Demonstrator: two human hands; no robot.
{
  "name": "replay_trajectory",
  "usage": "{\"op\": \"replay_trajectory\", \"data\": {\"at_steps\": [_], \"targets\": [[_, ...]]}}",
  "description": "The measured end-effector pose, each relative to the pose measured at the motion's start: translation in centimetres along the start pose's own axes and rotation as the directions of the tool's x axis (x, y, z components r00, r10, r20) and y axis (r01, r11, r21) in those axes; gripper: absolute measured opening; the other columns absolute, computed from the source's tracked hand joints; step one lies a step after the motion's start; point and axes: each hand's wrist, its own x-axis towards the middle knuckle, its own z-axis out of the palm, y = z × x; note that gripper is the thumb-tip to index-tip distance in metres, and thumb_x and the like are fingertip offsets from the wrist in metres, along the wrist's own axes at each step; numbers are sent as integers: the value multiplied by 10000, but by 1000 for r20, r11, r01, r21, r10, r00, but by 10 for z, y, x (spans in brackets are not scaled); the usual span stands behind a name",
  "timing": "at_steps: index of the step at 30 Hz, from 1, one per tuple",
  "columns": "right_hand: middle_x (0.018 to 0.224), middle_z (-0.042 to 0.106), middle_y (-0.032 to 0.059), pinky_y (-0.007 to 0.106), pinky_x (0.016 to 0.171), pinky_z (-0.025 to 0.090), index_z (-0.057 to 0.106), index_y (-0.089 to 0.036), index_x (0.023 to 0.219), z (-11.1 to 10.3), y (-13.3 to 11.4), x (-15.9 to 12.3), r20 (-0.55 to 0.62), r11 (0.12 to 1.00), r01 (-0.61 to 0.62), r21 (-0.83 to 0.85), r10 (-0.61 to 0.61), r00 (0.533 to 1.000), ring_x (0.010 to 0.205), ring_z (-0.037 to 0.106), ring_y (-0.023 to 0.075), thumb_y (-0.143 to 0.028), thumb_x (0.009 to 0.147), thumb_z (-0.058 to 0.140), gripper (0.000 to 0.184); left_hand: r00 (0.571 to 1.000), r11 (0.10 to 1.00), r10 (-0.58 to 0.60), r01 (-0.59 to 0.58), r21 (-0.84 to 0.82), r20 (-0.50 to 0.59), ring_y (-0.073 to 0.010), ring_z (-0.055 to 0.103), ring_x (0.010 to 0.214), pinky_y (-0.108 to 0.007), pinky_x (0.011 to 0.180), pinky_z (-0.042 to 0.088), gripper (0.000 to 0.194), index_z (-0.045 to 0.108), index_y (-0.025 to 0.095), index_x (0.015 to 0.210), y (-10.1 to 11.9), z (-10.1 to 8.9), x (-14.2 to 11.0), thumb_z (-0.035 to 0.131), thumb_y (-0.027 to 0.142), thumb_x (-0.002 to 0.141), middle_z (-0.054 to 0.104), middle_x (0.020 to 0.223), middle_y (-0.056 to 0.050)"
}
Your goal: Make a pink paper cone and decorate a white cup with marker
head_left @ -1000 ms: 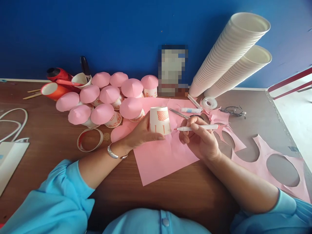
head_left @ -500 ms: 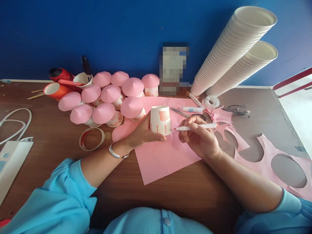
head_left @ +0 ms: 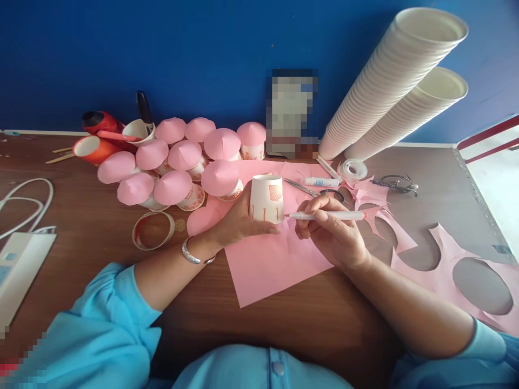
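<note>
My left hand (head_left: 239, 221) grips a white paper cup (head_left: 263, 197), held upside down above the pink paper. Orange lines run up from the cup's wide rim, and a hatched orange window is drawn higher on its side. In my right hand (head_left: 334, 229) is a white felt-tip pen (head_left: 340, 215) with an orange-red tip, pointing left. The tip is at the cup's lower right side; whether it touches, I cannot tell. Beneath both hands lies a sheet of pink paper (head_left: 259, 275). Scissors (head_left: 302, 188) and a glue stick (head_left: 320, 182) rest behind my right hand.
Several cups with pink cone roofs (head_left: 184, 155) stand at the back left. Two tall stacks of paper cups (head_left: 389, 81) lean at the back right. Pink scraps (head_left: 441, 248) lie on the right, clear tape (head_left: 352, 169) behind them. A tape ring (head_left: 170, 229) and power strip (head_left: 24, 270) are left.
The cup has turned slightly in my left hand, so the window drawing sits further right. The pen tip has moved a little left, closer to the cup.
</note>
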Motion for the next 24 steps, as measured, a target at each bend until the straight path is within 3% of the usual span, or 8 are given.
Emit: {"op": "replay_trajectory", "data": {"at_steps": [4, 8, 14, 18, 20, 24], "targets": [[749, 711, -9, 283, 575, 521, 722, -226, 882, 0, 1, -1, 2, 1000, 17, -1, -17, 1000, 579, 625, 130, -376, 940, 785, 173, 1000, 1000, 18, -18, 20, -4, -191, 564, 902, -294, 743, 476, 721, 585, 247, 1278, 3, 1, 0, 959, 428, 689, 614, 993, -27], [754, 715, -5, 282, 571, 522, 729, -223, 884, 0, 1, 0, -19, 1000, 27, -15, -27, 999, 589, 638, 134, -388, 923, 802, 184, 999, 999, -44, 44, 2, 29, -185, 541, 919, -294, 752, 478, 599, 601, 233, 1186, 2, -3, -3, 942, 378, 714, 585, 995, -22], [744, 705, -6, 290, 555, 516, 718, -218, 872, 2, -1, 0, -39, 998, 28, -58, -31, 999, 572, 625, 136, -430, 904, 818, 237, 995, 996, -90, 89, 29, 39, -226, 564, 1015, -327, 805, 498, 699, 572, 247, 1289, 6, -5, -5, 946, 372, 712, 615, 1092, -48], [777, 715, 9, 309, 598, 536, 720, -224, 955, 3, -1, -7, -48, 976, 81, -200, -92, 995, 646, 661, 161, -419, 946, 779, 204, 993, 990, -119, 118, 73, 22, -224, 570, 1010, -336, 821, 495, 619, 600, 227, 1202, 4, -7, -5, 948, 393, 718, 617, 1093, -49], [784, 706, 15, 327, 627, 543, 712, -227, 971, 4, -3, -12, -47, 917, 155, -367, -185, 982, 682, 668, 173, -372, 976, 742, 148, 994, 991, -111, 111, 79, -8, -237, 583, 1047, -346, 849, 506, 682, 582, 241, 1257, 1, -8, -6, 956, 406, 711, 624, 1148, -58], [856, 730, 45, 359, 664, 550, 695, -237, 1034, 9, -7, -21, 93, 677, 330, -658, -362, 927, 748, 693, 198, -233, 980, 691, 55, 996, 993, -86, 88, 73, -37, -283, 590, 1161, -391, 946, 516, 746, 574, 257, 1335, -5, -10, -7, 946, 465, 723, 633, 1260, -86]]}}
